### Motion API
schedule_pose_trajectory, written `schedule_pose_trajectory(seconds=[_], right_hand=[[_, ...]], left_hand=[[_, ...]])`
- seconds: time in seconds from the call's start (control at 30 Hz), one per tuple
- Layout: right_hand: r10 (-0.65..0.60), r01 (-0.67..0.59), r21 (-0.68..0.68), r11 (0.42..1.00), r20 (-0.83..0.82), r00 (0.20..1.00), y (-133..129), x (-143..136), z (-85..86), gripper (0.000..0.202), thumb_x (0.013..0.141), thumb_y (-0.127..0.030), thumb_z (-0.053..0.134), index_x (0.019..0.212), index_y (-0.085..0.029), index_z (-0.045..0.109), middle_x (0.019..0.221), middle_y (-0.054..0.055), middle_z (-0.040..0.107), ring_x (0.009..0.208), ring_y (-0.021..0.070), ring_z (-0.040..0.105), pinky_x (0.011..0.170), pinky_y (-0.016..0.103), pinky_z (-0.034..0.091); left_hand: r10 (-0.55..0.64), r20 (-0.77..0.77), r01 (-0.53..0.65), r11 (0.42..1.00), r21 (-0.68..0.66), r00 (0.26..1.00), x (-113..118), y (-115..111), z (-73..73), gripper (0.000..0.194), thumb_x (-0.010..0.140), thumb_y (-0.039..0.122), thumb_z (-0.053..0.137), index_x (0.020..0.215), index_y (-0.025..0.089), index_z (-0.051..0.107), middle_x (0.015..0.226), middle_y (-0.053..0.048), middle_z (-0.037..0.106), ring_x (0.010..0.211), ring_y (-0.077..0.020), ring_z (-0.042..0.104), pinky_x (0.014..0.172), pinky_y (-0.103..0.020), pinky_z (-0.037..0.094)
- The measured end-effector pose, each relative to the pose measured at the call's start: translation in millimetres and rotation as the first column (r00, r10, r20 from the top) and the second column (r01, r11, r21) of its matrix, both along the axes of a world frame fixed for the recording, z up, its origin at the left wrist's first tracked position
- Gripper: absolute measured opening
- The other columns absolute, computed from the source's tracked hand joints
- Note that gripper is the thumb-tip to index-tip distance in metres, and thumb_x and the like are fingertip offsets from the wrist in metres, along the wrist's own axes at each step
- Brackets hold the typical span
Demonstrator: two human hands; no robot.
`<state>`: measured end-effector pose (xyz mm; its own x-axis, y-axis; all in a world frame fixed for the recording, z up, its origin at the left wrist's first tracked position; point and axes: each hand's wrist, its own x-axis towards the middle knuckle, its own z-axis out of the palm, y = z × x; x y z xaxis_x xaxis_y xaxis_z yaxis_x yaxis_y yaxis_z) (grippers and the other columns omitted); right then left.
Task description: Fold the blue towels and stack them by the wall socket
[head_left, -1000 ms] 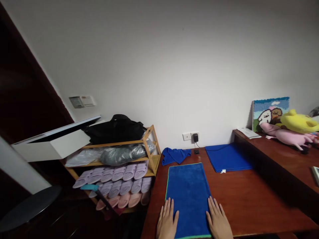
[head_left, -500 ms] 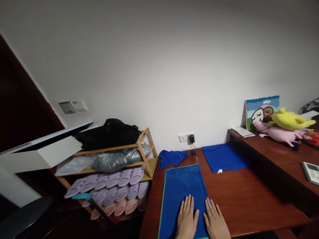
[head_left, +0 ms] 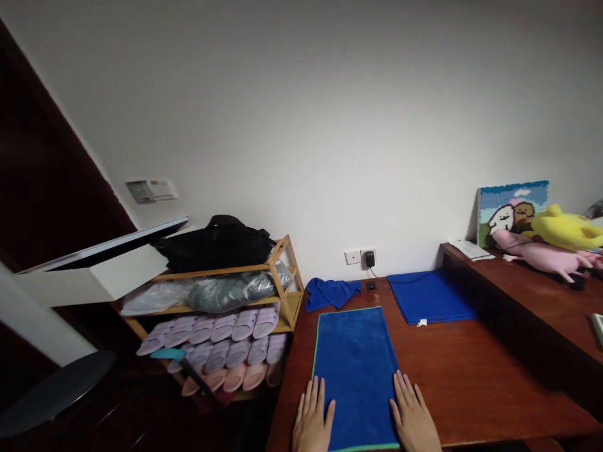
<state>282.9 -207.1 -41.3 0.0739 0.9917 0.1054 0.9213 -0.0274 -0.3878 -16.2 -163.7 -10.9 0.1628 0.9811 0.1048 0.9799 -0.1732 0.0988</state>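
A blue towel (head_left: 358,370) with green edging lies flat as a long rectangle on the brown wooden table. My left hand (head_left: 313,417) rests palm down on its left edge, fingers stretched out. Across from it, my right hand (head_left: 414,411) lies flat at the towel's right edge, its fingers also extended. Neither hand grips anything. Behind on the right is a folded blue cloth (head_left: 431,298) with a small white tag, and a crumpled blue cloth (head_left: 332,293) sits at the back left of the table.
Against the wall stands a wooden rack (head_left: 287,282) with slippers (head_left: 223,326) and a black bag (head_left: 217,245). A plugged-in adapter (head_left: 370,258) has a cord running toward the table. The raised ledge (head_left: 527,282) on the right bears plush toys (head_left: 541,251) and a picture (head_left: 513,210).
My left hand has moved left from the towel's middle to its left edge. My right hand stays at the right edge. The view has shifted slightly left.
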Motion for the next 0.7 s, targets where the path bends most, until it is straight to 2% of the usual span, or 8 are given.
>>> schedule_pose_trajectory(seconds=[0.2,0.33,0.43,0.6,0.7], right_hand=[[-0.021,0.022,-0.025,0.999,0.034,0.999,12.3,-0.5,7.2,0.067,0.104,-0.047,0.024,0.16,-0.015,0.04,0.166,0.005,0.034,0.156,0.0264,0.03,0.129,0.05,0.025],[-0.019,0.02,-0.008,1.0,0.048,0.999,45.3,-0.4,27.2,0.066,0.104,-0.044,0.022,0.161,-0.013,0.038,0.167,0.006,0.034,0.157,0.0254,0.028,0.129,0.049,0.023],[-0.019,0.022,-0.043,0.999,0.06,0.998,69.6,-0.4,37.4,0.067,0.104,-0.042,0.022,0.161,-0.011,0.035,0.169,0.008,0.032,0.158,0.0251,0.025,0.129,0.048,0.022],[-0.013,0.017,-0.065,0.998,0.065,0.998,82.3,-0.4,32.9,0.069,0.103,-0.043,0.022,0.162,-0.008,0.031,0.169,0.009,0.029,0.159,0.0243,0.022,0.13,0.047,0.017],[-0.019,0.02,-0.048,0.999,0.03,0.999,81.0,-0.9,30.2,0.068,0.103,-0.043,0.021,0.162,-0.011,0.032,0.169,0.008,0.029,0.159,0.0236,0.022,0.13,0.047,0.018]], left_hand=[[-0.005,0.024,0.003,0.998,0.065,1.0,-0.2,-1.4,-10.7,0.063,0.106,0.053,0.032,0.162,0.022,0.034,0.169,-0.004,0.028,0.156,-0.0284,0.029,0.128,-0.051,0.032],[-0.02,0.025,0.018,0.995,0.098,0.999,1.0,-3.9,-7.8,0.063,0.107,0.054,0.032,0.163,0.027,0.03,0.169,-0.002,0.03,0.156,-0.0284,0.03,0.127,-0.051,0.032],[-0.015,0.016,0.014,0.997,0.077,1.0,-0.3,-6.2,-5.2,0.064,0.107,0.055,0.029,0.164,0.025,0.028,0.17,-0.003,0.028,0.157,-0.0277,0.028,0.128,-0.05,0.031],[-0.019,0.002,0.019,0.998,0.053,1.0,-3.0,-3.5,-10.7,0.063,0.107,0.054,0.03,0.164,0.026,0.028,0.17,-0.004,0.028,0.157,-0.0292,0.028,0.128,-0.053,0.03],[-0.027,0.01,0.026,0.997,0.074,1.0,12.6,5.2,-10.1,0.065,0.106,0.054,0.03,0.164,0.024,0.029,0.169,-0.006,0.03,0.156,-0.0303,0.029,0.127,-0.054,0.03]])
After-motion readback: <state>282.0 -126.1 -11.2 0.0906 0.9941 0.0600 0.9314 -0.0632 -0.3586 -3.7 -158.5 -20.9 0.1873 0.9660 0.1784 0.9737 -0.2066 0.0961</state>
